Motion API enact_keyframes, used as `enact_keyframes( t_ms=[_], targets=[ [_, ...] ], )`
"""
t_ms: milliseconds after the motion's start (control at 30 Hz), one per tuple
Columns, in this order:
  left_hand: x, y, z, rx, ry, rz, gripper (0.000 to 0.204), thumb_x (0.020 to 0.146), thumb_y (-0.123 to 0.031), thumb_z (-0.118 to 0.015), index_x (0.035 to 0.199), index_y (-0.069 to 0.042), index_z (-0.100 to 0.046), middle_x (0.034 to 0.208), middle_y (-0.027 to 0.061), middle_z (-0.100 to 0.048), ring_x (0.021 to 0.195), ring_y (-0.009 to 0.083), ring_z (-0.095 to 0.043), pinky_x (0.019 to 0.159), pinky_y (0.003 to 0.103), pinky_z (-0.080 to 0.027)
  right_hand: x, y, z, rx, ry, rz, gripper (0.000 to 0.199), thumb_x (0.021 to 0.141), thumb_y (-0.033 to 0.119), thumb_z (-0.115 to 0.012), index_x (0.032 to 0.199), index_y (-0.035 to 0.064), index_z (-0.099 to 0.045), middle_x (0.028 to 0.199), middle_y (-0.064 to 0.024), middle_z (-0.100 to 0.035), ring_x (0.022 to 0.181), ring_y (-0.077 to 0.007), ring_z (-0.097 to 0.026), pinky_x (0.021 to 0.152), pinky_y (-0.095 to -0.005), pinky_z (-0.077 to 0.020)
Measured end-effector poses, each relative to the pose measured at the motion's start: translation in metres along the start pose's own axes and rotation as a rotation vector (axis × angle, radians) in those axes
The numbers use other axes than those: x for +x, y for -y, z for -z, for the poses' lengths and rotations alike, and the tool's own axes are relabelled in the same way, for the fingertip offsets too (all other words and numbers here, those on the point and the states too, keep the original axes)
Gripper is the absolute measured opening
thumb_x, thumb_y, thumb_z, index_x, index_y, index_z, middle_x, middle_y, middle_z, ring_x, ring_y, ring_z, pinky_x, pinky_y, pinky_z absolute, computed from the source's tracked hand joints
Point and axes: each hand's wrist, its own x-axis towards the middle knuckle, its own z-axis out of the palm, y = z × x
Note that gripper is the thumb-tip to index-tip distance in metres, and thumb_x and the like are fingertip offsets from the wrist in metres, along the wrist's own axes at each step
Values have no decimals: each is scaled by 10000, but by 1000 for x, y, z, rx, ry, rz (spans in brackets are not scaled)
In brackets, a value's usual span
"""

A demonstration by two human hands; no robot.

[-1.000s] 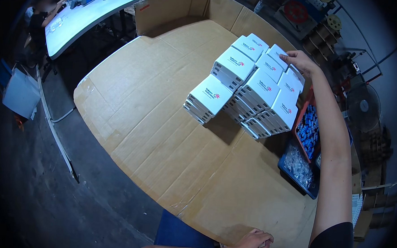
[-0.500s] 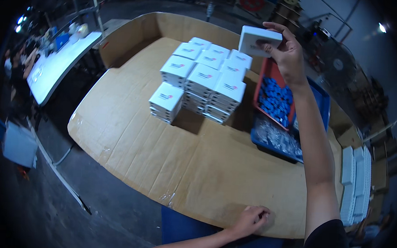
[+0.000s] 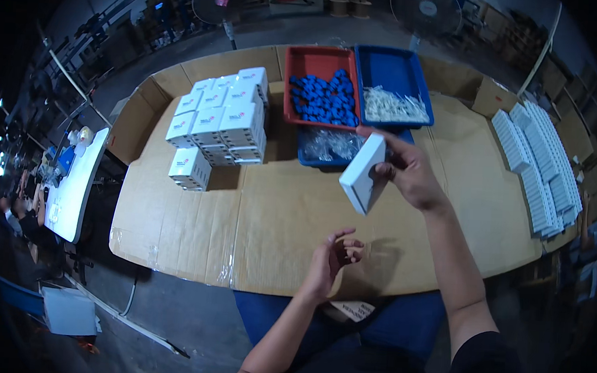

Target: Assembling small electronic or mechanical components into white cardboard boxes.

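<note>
My right hand point(image 3: 414, 171) grips a flat white box point(image 3: 362, 173) by its edge, tilted and raised over the middle of the cardboard-covered table point(image 3: 290, 213). Below and left of that box is my left hand point(image 3: 333, 259), its fingers apart and half curled, holding nothing. Stacks of similar white boxes point(image 3: 210, 124) with a small printed mark stand at the left of the table. One shorter stack point(image 3: 190, 169) sits at their near side.
A red tray point(image 3: 291, 85) with blue pieces stands at the back, overlapping a blue tray of clear plastic pieces point(image 3: 331, 146). Beside it another blue tray point(image 3: 392, 66) holds white pieces. Rows of white boxes point(image 3: 542, 175) lie at the right. Cardboard walls point(image 3: 446, 78) edge the table's back.
My right hand has brought the white box from above the red tray toward me and tilted it. My left hand has risen from the table's front edge toward it. The view has turned right.
</note>
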Motion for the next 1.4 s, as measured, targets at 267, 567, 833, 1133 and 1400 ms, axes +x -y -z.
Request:
enact_keyframes(
  t_ms=[267,567,833,1133,1400],
  targets=[
    [-12,-43,-54,194,137,345,670,1069,-590,-418,1431,-32,-498,1234,135,-661,1144,250,-675,985,465,-557,-106,-82,-25,128,-126,-138,307,1068,194,-583,1299,15,-677,1123,-37,-683,1012,-119,-620,922,-276,-488],
    [-21,7,-39,197,-12,239,583,1096,-361,-298,1590,-51,-292,1357,138,-543,1216,223,-574,1054,400,-482,-157,-98,-47,-506,-138,213,759,841,334,-762,1455,-38,-515,1489,-236,-485,1391,-402,-484,1166,-476,-385],
    [-26,14,-55,288,-48,193,701,1093,-603,-331,1478,-24,-422,1227,113,-639,1111,186,-648,876,301,-559,-157,-128,-44,-548,-137,390,853,847,485,-749,1453,-52,-479,1475,-262,-480,1360,-442,-507,1120,-523,-435],
    [-21,13,-72,108,-170,274,669,1072,-625,-403,1457,-82,-464,1174,31,-617,1020,109,-618,752,231,-513,-155,-147,-41,-518,-194,418,803,948,557,-643,1444,-61,-514,1442,-262,-529,1302,-425,-555,1079,-496,-458],
    [-14,19,-59,110,-202,256,656,1074,-609,-410,1449,-75,-471,1244,51,-601,1102,119,-608,829,247,-533,-156,-150,-53,-539,-212,342,814,965,549,-636,1459,-82,-495,1473,-265,-507,1327,-424,-541,1107,-491,-445]
  ],
)
